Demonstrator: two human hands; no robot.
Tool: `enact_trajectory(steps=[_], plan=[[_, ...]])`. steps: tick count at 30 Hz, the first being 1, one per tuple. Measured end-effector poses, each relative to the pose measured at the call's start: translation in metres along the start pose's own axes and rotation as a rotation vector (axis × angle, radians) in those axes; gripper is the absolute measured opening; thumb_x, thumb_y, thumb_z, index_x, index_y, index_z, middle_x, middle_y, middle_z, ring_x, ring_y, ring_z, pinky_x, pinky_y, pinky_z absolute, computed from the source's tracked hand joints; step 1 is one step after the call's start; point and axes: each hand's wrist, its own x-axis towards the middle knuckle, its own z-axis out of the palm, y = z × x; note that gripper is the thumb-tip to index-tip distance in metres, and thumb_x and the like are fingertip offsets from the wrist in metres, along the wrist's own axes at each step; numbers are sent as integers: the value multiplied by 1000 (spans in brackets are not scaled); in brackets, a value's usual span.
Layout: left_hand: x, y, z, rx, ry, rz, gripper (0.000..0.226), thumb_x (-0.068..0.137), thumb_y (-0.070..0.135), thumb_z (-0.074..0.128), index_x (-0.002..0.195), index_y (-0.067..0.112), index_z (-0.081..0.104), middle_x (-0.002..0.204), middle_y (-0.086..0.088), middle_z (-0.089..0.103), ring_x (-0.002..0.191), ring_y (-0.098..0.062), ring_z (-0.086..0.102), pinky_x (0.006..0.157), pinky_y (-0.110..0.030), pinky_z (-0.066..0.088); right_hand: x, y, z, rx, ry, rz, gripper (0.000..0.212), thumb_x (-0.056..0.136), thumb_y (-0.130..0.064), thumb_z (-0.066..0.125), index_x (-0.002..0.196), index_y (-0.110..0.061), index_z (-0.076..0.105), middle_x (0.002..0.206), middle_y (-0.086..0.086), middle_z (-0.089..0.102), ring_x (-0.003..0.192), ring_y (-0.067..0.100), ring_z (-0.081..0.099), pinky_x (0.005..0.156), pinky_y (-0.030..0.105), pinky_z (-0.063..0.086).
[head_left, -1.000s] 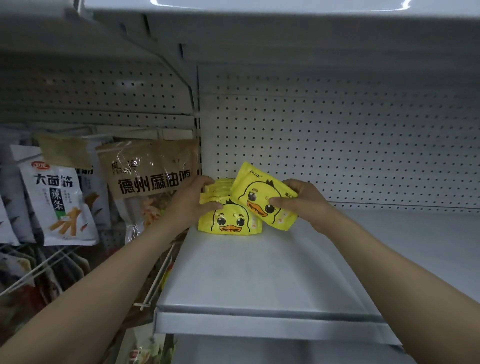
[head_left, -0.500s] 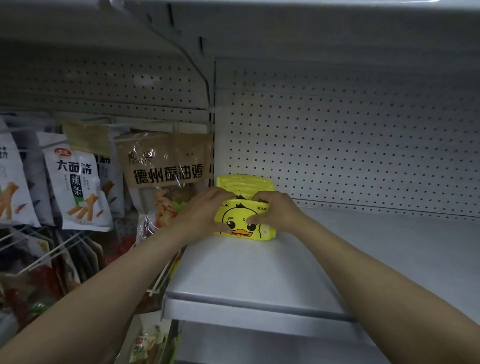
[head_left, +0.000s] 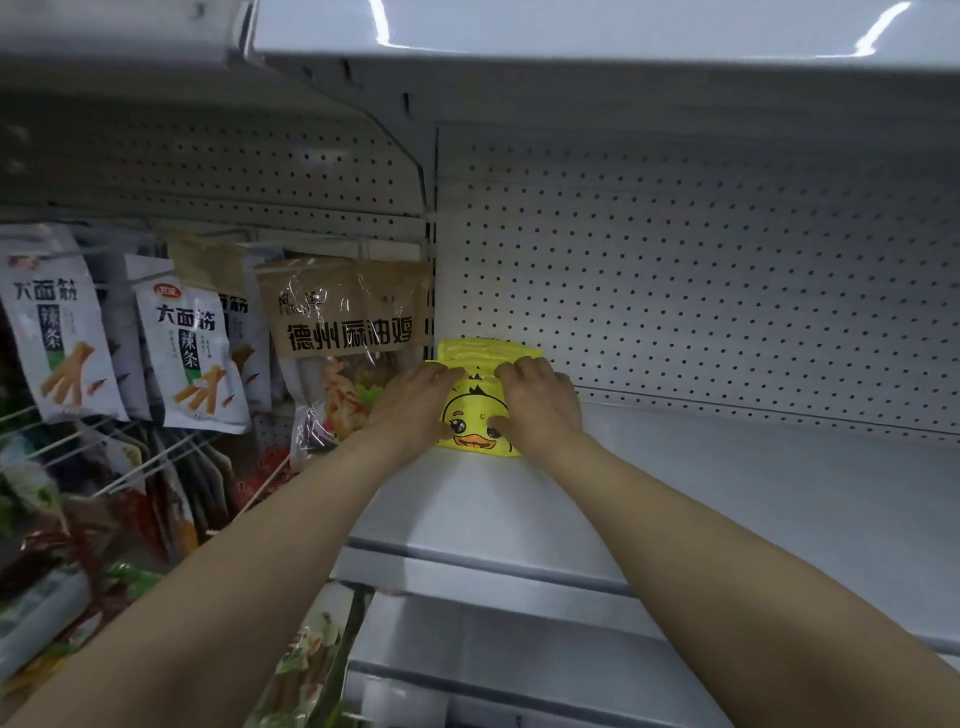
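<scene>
Duck packets (head_left: 475, 415) upright, facing camera, row running backward; left hand (head_left: 415, 402), right hand (head_left: 540, 408) fingers (head_left: 449, 372) gripping tops.

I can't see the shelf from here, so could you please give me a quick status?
Left hand and right hand grip yellow duck packets. Stack upright, back-left of shelf. Brown bag hangs close beside.

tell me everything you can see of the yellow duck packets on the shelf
The glossy yellow plastic packets with a cartoon duck face stand upright in a row, front to back, in the left rear corner of the pale grey metal shelf, by the white pegboard wall. The front one shows black eyes and an orange beak. The left hand and right hand grip the row from either side, fingers over the top edges.
</scene>
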Motion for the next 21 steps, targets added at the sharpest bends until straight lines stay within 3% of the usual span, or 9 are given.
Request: enact_trajectory(steps=[4, 11, 21], plan=[[-23, 16, -24, -125, 37, -154, 77, 80, 36, 75, 146, 20, 38, 151, -12, 34, 136, -33, 35, 110, -43, 35, -7, 5, -28, 120, -18, -15, 56, 89, -47, 62, 136, -19, 48, 136, 8, 51, 129, 28, 42, 106, 40, 35], [-104, 49, -96, -114, 223, -289, 51, 86, 43, 66, 131, 24, 55, 133, -11, 52, 123, -32, 47, 96, -41, 44, -55, -3, -100, 234, 52, -127, 47, 92, -47, 57, 132, -24, 54, 134, 6, 57, 126, 28, 46, 101, 38, 38], [-267, 76, -151, 77, 306, -399, 52, 85, 45, 66, 130, 21, 55, 122, -9, 55, 115, -29, 51, 94, -42, 48, -164, -49, -158, 403, 29, -343, 46, 93, -50, 55, 133, -28, 53, 143, -2, 49, 134, 23, 38, 109, 39, 34]])
